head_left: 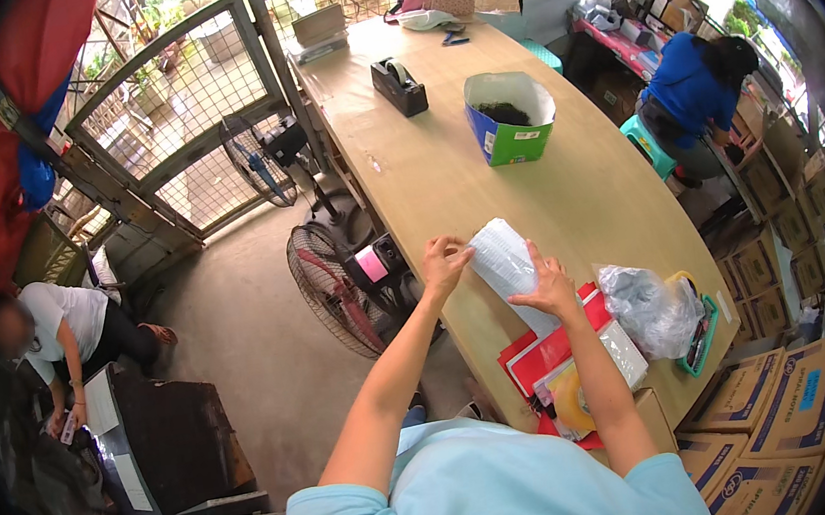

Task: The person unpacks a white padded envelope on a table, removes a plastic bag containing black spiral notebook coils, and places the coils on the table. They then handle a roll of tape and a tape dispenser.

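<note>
**Both Hands at a White Printed Sheet (503, 260) on the Table (607, 197)**

The sheet's lower part ran beneath the right hand (549, 288), hiding some of it; its print was too small to read, and whether it was one layer or several could not be told. The right forearm cut across the red folders (549, 352) and a yellow roll (572, 404), both only partly seen. The dark contents of a green-and-blue carton (513, 146) were hard to make out.

The sheet lay at the centre of the frame, its long axis slanting from upper left to lower right, its free end pointing up the table. The left hand (446, 262) had bent fingers, thumb and forefinger nearly together at the sheet's left edge; whether they pinched it could not be told. The right hand was partly spread, thumb over the paper, forefinger along its right edge.

Folders crowded the sheet's lower end. A clear plastic bag (649, 308) sat right of them, beside a green tray (700, 338). Farther up stood the carton and a black tape dispenser (402, 90).
</note>
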Demonstrator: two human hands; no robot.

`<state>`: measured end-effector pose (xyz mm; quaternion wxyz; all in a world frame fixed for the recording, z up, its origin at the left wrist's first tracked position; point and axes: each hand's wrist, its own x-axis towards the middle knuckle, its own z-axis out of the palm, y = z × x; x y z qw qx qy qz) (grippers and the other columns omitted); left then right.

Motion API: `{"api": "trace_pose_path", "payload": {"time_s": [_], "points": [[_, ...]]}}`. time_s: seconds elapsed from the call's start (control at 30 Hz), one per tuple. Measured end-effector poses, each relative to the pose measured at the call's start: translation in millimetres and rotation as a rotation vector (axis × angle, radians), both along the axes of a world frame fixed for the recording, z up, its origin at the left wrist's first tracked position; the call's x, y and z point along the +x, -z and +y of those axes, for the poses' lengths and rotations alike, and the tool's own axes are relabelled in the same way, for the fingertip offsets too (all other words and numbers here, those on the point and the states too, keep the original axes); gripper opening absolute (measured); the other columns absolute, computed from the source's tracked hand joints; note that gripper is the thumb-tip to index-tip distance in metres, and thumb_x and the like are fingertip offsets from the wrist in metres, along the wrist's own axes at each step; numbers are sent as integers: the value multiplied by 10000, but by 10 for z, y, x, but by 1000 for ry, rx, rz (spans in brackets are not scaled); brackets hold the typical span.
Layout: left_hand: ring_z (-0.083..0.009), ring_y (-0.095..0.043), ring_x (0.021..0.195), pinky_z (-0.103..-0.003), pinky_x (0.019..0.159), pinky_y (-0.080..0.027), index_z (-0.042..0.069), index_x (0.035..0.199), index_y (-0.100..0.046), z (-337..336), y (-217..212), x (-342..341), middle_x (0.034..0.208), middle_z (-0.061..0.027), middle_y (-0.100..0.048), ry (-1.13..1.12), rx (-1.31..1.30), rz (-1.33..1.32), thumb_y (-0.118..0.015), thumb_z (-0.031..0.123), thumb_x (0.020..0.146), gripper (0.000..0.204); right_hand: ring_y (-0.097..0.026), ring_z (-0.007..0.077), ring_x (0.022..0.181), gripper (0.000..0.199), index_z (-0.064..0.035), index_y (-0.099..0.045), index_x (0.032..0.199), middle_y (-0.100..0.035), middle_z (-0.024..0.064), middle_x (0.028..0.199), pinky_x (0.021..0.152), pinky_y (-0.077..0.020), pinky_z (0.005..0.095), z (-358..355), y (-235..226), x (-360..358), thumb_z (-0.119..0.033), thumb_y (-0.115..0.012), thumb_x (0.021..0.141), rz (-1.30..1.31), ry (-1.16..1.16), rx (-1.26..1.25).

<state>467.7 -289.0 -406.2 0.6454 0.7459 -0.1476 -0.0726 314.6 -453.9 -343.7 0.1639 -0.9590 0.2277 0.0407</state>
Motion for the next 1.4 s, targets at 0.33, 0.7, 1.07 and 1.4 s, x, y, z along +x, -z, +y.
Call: {"api": "trace_pose_path", "payload": {"time_s": [0.33, 0.7, 1.07, 1.4], "points": [[-260, -580, 966, -369, 823, -497, 96, 906, -699, -413, -282, 115, 1207, -151, -471, 31, 240, -154, -789, 199, 679, 265, -562, 331, 1004, 734, -87, -529, 1229, -574, 184, 1055, 832, -469, 422, -41, 136, 302, -432, -776, 629, -483, 76, 102], [-383, -330, 1207, -428, 1002, -324, 216, 1390, -337, -764, 31, -378, 1359, -276, -200, -353, 64, -42, -713, 154, 734, 760, -624, 299, 761, 165, -37, -684, 771, -656, 120, 873, 697, -494, 398, 181, 256, 1086, -200, -680, 749, -594, 432, 11], [-441, -107, 1351, -486, 1062, -232, 246, 1444, -251, -609, 100, -276, 1452, -289, -4, 98, 285, -257, -586, 172, 843, 692, -523, 153, 532, 259, -13, -637, 670, -580, 41, 614, 454, -408, 339, -683, 935, 690, -231, -694, 797, -553, 888, 807], [-415, -144, 1340, -492, 1059, -230, 96, 1454, -158, -613, -57, -493, 1421, -305, -103, -273, 146, 103, -719, 600, 652, 1101, -613, 194, 575, 252, 30, -663, 769, -655, 132, 691, 511, -478, 357, -150, 118, 724, -220, -694, 779, -625, 669, 722]]}}
